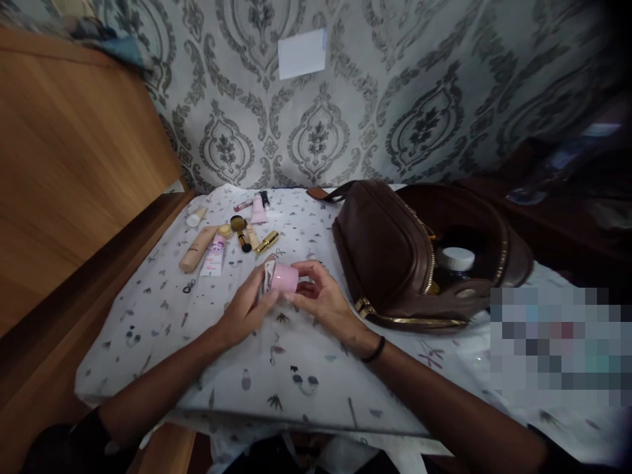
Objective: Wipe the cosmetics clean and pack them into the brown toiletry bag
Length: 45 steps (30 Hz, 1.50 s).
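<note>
Near the middle of the patterned white cloth, a small pink container (285, 279) lies sideways between my two hands. My left hand (251, 301) is closed on a pale crumpled piece, perhaps cloth or tissue, at the container's left end. The fingers of my right hand (323, 299) are wrapped round the container's right end. Just right of my right hand stands an open brown bag (382, 243) with gold zips, and a white-capped jar (458, 259) shows inside it.
Cosmetics lie at the back left, among them a beige tube (197, 249), a white and purple tube (214, 257), a pink tube (258, 209) and a gold lipstick (267, 242). A wooden panel (83, 131) borders the left side. Patterned wallpaper rises behind.
</note>
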Available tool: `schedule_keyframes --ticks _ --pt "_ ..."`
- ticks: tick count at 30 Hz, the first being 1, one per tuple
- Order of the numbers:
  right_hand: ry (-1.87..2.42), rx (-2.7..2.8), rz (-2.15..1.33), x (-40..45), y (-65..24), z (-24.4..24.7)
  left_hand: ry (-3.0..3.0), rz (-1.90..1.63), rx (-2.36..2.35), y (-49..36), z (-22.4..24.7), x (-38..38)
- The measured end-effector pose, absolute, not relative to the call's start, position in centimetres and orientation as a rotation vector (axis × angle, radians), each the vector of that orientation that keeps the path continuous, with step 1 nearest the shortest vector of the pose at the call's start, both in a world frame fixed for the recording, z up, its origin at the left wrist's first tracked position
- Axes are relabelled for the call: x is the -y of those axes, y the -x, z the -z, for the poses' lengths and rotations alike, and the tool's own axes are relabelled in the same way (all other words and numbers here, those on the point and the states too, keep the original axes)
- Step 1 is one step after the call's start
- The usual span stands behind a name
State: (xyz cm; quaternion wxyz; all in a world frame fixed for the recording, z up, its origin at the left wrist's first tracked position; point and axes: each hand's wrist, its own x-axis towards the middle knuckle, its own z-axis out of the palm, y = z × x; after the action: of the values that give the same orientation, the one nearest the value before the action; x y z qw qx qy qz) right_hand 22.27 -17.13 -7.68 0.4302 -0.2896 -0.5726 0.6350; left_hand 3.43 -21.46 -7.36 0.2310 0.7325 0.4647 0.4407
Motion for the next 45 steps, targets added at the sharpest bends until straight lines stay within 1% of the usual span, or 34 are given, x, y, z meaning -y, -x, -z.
schedule_keyframes --ticks 5,9,12,15,20,25,30,33,38,45 --pt "0.692 1.336 -1.671 17.4 -22.2 7.8 -2.475 -1.266 -1.171 -3.4 7.7 21.8" --pt "0.59 1.113 -1.882 17.7 -22.1 7.4 -2.742 -1.338 -0.986 -3.6 7.1 21.8" --pt "0.529 0.966 -2.011 17.7 -22.2 7.0 -2.81 -1.356 -0.944 -3.7 6.7 21.8" --pt "0.522 0.914 -2.06 17.7 -22.4 6.7 -2.753 -1.33 -1.002 -3.7 6.9 21.9" --pt "0.519 1.106 -2.016 18.0 -22.6 6.8 -2.464 -1.335 -1.159 -3.3 7.8 21.6" --pt "0.478 1.21 -1.982 18.0 -22.2 7.5 -2.159 -1.22 -1.17 -2.9 7.7 21.4" --pt "0.489 1.154 -2.025 18.2 -22.1 7.4 -1.909 -1.149 -1.127 -3.1 7.3 21.5" --pt "0.49 1.119 -2.025 18.2 -22.1 7.3 -1.879 -1.118 -1.121 -3.3 7.5 21.6" --pt "0.508 1.142 -1.945 18.0 -22.3 7.2 -1.958 -1.156 -1.272 -3.0 7.4 21.6" --pt "0.551 1.266 -1.933 17.8 -22.2 7.6 -2.18 -1.296 -1.252 -2.0 6.2 21.5"
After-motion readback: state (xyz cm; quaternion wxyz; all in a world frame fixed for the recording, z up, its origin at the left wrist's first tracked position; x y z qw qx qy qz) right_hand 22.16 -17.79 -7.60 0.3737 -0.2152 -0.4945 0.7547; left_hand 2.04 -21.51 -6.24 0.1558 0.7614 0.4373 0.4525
